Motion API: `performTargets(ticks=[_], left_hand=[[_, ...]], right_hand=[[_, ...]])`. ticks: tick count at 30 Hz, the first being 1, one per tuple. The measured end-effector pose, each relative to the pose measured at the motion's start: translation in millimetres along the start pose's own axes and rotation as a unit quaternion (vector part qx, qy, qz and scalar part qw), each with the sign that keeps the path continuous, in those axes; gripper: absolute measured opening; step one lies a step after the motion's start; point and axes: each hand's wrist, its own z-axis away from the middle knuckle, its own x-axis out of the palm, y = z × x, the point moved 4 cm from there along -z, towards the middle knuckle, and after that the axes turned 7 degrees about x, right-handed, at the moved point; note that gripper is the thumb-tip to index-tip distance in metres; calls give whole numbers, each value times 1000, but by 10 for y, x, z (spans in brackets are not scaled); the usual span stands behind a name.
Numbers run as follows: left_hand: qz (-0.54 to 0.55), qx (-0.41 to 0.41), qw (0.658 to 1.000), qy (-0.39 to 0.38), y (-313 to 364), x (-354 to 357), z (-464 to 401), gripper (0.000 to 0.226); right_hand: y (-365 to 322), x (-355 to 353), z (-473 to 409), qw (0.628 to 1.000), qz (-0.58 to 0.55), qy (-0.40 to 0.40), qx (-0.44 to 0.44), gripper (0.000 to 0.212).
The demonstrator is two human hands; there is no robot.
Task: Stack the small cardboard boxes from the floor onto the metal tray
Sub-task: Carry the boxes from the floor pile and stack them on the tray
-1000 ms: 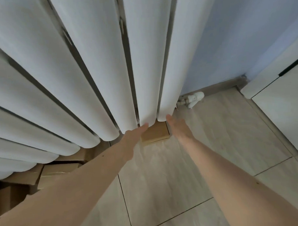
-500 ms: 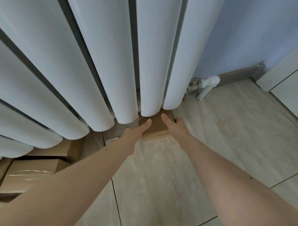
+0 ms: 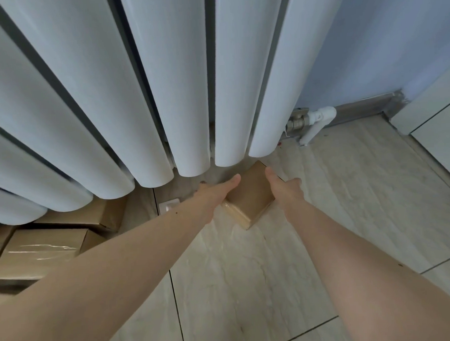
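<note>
Left hand (image 3: 214, 194) and right hand (image 3: 284, 187) clamp a small cardboard box (image 3: 249, 197) btwn them, fingers curled on its sides, tilted just off the floor (image 3: 249, 272) under the radiator (image 3: 189, 81). Risk — squeeze-only hold could slip, or box clips radiator ends w/ a careless lift. Metal tray not in view.

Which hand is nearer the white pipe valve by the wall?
Right. The right hand holds the box's valve-facing side; the left hand holds the far side from the valve.

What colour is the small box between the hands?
Plain kraft brown, seen in the head view: small box.
</note>
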Motion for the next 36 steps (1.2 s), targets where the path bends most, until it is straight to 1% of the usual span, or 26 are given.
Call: performTargets(ticks=[3,5,7,10,11,12,14,15,16,17,18,19,21,22,23,24,25,27,28,30,32,34,36], left_hand=[[-22,18,999,-33,59,62,-50,111],[-41,11,997,-63,72,150,-46,101],[-53,6,996,-78,49,230,-67,96],[-64,1,995,-82,11,316,-11,87],[-67,1,994,-82,7,339,4,87],[-76,4,994,-82,5,353,19,92],[-108,13,991,-72,-52,369,-63,119],[-119,14,991,-65,-101,373,-136,129],[-132,14,989,-58,-128,376,-168,133],[-146,17,988,-54,-129,381,-164,128],[-157,22,986,-49,-129,382,-158,120],[-158,23,986,-44,-144,376,-162,115],[-141,27,989,-44,-219,378,-255,114],[-128,34,990,-46,-254,388,-303,112],[-110,41,992,-49,-269,399,-323,108],[-88,51,993,-54,-231,420,-253,102],[-64,60,994,-60,-170,454,-127,94],[-38,75,994,-72,-72,494,137,79],[-26,74,994,-73,-70,493,241,77],[-2,55,996,-72,-105,481,423,77],[0,22,997,-75,-119,509,621,65],[-9,6,997,-78,-32,561,867,51],[-28,3,997,-76,124,597,1132,47]], right_hand=[[66,17,6,998,-29,-26,43,107],[98,54,55,997,-12,-50,59,104],[92,101,102,996,13,-74,56,98],[77,136,146,993,45,-102,39,93],[73,135,146,993,47,-106,32,89],[69,128,167,992,46,-111,27,85],[78,134,174,992,44,-121,9,83],[87,146,191,991,55,-124,-5,90],[104,159,210,990,67,-119,-18,105],[138,180,177,990,74,-111,-40,123],[188,204,130,990,83,-105,-52,136],[220,215,122,989,91,-103,-55,136],[227,219,166,990,86,-95,-60,110],[205,211,217,990,74,-89,-75,102],[186,194,246,991,50,-85,-87,102],[174,172,272,992,14,-87,-94,104],[181,141,302,990,-34,-92,-102,97],[200,53,420,981,-115,-107,-111,72],[235,13,484,980,-126,-117,-104,67],[306,-46,637,980,-116,-135,-91,69],[378,-163,796,983,-115,-133,-61,70],[402,-328,985,983,-128,-129,-28,67],[369,-515,1233,982,-143,-121,-2,63]])
